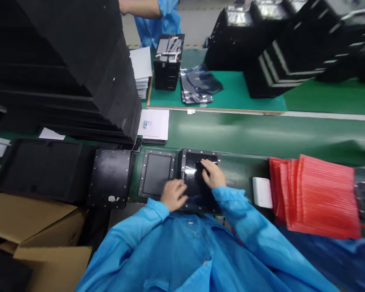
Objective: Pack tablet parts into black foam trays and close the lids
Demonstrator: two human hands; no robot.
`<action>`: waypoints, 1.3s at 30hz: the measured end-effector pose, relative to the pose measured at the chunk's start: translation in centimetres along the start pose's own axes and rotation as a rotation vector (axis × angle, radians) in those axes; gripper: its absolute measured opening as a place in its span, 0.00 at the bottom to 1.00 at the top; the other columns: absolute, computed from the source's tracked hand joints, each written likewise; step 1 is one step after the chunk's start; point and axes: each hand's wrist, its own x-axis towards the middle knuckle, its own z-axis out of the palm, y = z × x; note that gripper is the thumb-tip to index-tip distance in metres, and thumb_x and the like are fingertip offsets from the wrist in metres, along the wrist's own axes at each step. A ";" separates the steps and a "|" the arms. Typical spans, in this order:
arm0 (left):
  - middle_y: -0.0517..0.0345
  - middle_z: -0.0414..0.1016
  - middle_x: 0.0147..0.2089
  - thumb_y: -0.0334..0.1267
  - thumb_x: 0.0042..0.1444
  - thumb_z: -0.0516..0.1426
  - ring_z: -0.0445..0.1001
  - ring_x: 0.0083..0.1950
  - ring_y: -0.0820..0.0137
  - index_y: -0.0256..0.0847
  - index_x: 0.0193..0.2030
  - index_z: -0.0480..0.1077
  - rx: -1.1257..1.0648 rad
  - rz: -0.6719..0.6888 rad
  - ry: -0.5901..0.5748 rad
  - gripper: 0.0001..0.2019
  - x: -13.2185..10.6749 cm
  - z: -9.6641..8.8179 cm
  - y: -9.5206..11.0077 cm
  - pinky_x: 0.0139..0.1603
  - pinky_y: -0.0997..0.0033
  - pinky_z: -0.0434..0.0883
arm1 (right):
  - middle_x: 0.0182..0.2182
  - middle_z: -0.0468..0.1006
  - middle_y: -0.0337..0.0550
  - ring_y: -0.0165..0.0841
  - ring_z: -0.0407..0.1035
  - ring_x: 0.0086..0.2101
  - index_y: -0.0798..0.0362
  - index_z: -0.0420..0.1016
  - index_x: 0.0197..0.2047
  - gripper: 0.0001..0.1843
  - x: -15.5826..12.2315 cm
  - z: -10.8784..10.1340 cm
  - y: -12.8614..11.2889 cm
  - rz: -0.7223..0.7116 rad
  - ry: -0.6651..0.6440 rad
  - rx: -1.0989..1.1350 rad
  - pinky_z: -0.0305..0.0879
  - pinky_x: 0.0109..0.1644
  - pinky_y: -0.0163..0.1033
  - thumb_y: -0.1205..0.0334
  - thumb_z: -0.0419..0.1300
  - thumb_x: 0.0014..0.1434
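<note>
black tray point(190, 175) on green counter point(246, 134), left hand point(172, 194) at its left edge, right hand point(211, 173) flat on top, fingers apart.

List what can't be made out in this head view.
Left hand and right hand: they hide the middle of the black framed tray.
Co-worker: upper body cut off by the top edge.
Small blue item on white paper: too small to identify.
Red ribbed bags: blurred.
</note>
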 end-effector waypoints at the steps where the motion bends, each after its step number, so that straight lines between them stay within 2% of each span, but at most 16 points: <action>1: 0.42 0.64 0.63 0.44 0.57 0.55 0.61 0.64 0.56 0.39 0.58 0.67 0.004 -0.239 0.072 0.23 -0.3 -0.8 -1.7 0.63 0.53 0.59 | 0.50 0.77 0.46 0.42 0.69 0.52 0.51 0.77 0.49 0.19 -1.3 -0.3 -1.1 0.071 0.059 0.031 0.66 0.57 0.52 0.63 0.51 0.57; 3: 0.35 0.58 0.66 0.40 0.56 0.55 0.57 0.67 0.52 0.34 0.62 0.62 0.003 -0.681 0.153 0.27 -0.7 -2.0 -4.7 0.64 0.51 0.57 | 0.44 0.79 0.48 0.42 0.73 0.46 0.51 0.78 0.44 0.17 -4.0 -0.6 -3.0 0.234 0.126 0.136 0.69 0.53 0.51 0.58 0.52 0.58; 5: 0.30 0.53 0.68 0.40 0.55 0.56 0.52 0.70 0.49 0.31 0.65 0.58 -0.033 -0.934 0.163 0.31 -0.6 -2.6 -6.4 0.65 0.49 0.55 | 0.38 0.81 0.48 0.42 0.75 0.41 0.51 0.79 0.39 0.17 -6.6 -0.4 -4.3 0.406 0.091 0.277 0.71 0.48 0.50 0.53 0.53 0.58; 8: 0.30 0.53 0.67 0.43 0.52 0.59 0.52 0.69 0.46 0.33 0.66 0.55 -0.213 -1.080 0.205 0.36 0.2 -3.4 -6.6 0.65 0.45 0.54 | 0.39 0.81 0.49 0.44 0.74 0.42 0.51 0.80 0.37 0.18 -8.8 0.3 -5.3 0.563 -0.032 0.460 0.70 0.48 0.50 0.47 0.57 0.53; 10: 0.32 0.62 0.62 0.44 0.52 0.59 0.61 0.65 0.47 0.34 0.67 0.54 -0.377 -1.142 0.254 0.37 0.6 -4.2 -6.2 0.63 0.46 0.58 | 0.42 0.80 0.48 0.45 0.73 0.46 0.50 0.80 0.38 0.20 -9.0 0.7 -5.4 0.600 -0.071 0.541 0.68 0.53 0.51 0.45 0.59 0.51; 12: 0.40 0.71 0.54 0.43 0.52 0.59 0.70 0.57 0.55 0.34 0.66 0.56 -0.524 -1.090 0.283 0.35 0.5 -5.2 -5.9 0.59 0.53 0.65 | 0.44 0.80 0.48 0.44 0.72 0.48 0.50 0.80 0.39 0.21 -8.7 0.7 -5.2 0.625 -0.093 0.592 0.65 0.56 0.51 0.44 0.59 0.50; 14: 0.47 0.76 0.48 0.39 0.48 0.60 0.74 0.52 0.60 0.35 0.61 0.63 -0.654 -0.911 0.291 0.31 0.0 -6.0 -5.4 0.56 0.61 0.68 | 0.44 0.80 0.47 0.44 0.72 0.48 0.49 0.80 0.39 0.21 -8.1 0.3 -5.0 0.635 -0.136 0.621 0.64 0.57 0.52 0.42 0.60 0.50; 17: 0.51 0.78 0.38 0.39 0.43 0.61 0.76 0.46 0.58 0.35 0.45 0.75 -0.794 -0.724 0.276 0.20 -0.9 -6.7 -3.3 0.51 0.57 0.72 | 0.43 0.80 0.48 0.44 0.72 0.47 0.50 0.80 0.39 0.24 -7.2 -0.2 -5.4 0.613 -0.232 0.696 0.63 0.57 0.52 0.40 0.62 0.49; 20: 0.49 0.80 0.42 0.44 0.47 0.60 0.76 0.48 0.56 0.36 0.44 0.76 -0.772 -0.591 0.241 0.19 -1.3 -6.8 1.5 0.53 0.54 0.71 | 0.47 0.78 0.49 0.44 0.71 0.49 0.49 0.78 0.45 0.31 -6.3 -0.7 -6.0 0.584 -0.347 0.930 0.65 0.56 0.51 0.36 0.64 0.45; 23: 0.50 0.75 0.54 0.48 0.51 0.60 0.71 0.58 0.58 0.43 0.51 0.74 -0.580 -0.201 0.009 0.21 -1.1 -5.8 7.7 0.64 0.52 0.62 | 0.46 0.79 0.49 0.44 0.72 0.47 0.50 0.78 0.46 0.35 -5.9 -1.4 -5.5 0.616 -0.332 1.103 0.67 0.53 0.50 0.31 0.61 0.45; 25: 0.49 0.72 0.59 0.48 0.54 0.59 0.66 0.62 0.57 0.44 0.53 0.73 -0.342 -0.067 -0.116 0.21 -0.6 -4.5 11.1 0.67 0.46 0.56 | 0.39 0.81 0.48 0.44 0.74 0.43 0.52 0.79 0.40 0.34 -5.9 -2.0 -4.2 0.655 -0.259 1.110 0.68 0.51 0.48 0.30 0.59 0.46; 27: 0.46 0.68 0.62 0.46 0.56 0.58 0.62 0.65 0.54 0.42 0.55 0.72 -0.115 -0.082 -0.137 0.21 0.0 -3.0 13.1 0.66 0.42 0.56 | 0.34 0.81 0.47 0.44 0.75 0.39 0.53 0.79 0.36 0.34 -6.1 -2.6 -2.4 0.682 -0.218 1.105 0.69 0.48 0.48 0.28 0.59 0.45; 30: 0.44 0.68 0.62 0.44 0.58 0.56 0.64 0.64 0.55 0.41 0.56 0.70 0.064 -0.136 -0.166 0.20 0.3 -1.4 14.2 0.64 0.44 0.62 | 0.32 0.81 0.46 0.44 0.75 0.37 0.53 0.78 0.34 0.35 -6.4 -2.9 -0.1 0.725 -0.169 1.104 0.70 0.46 0.48 0.27 0.59 0.42; 35: 0.46 0.70 0.60 0.44 0.58 0.57 0.65 0.63 0.58 0.42 0.56 0.70 0.125 -0.126 -0.245 0.20 0.1 -0.4 15.1 0.63 0.49 0.63 | 0.34 0.81 0.47 0.46 0.74 0.41 0.53 0.77 0.35 0.34 -6.3 -2.7 1.4 0.737 -0.073 1.091 0.70 0.48 0.50 0.29 0.59 0.44; 37: 0.47 0.70 0.60 0.45 0.58 0.56 0.66 0.62 0.59 0.43 0.56 0.69 0.121 -0.115 -0.261 0.20 0.0 -0.2 15.3 0.63 0.50 0.63 | 0.36 0.81 0.48 0.45 0.75 0.41 0.53 0.77 0.37 0.30 -6.7 -3.3 2.2 0.740 -0.034 1.079 0.72 0.45 0.50 0.33 0.61 0.45; 39: 0.48 0.70 0.59 0.45 0.58 0.55 0.67 0.61 0.60 0.44 0.57 0.69 0.116 -0.112 -0.255 0.20 -0.1 -0.2 15.2 0.63 0.51 0.62 | 0.37 0.81 0.49 0.44 0.75 0.40 0.53 0.77 0.38 0.26 -7.4 -4.5 3.3 0.765 0.081 1.034 0.73 0.42 0.49 0.38 0.62 0.47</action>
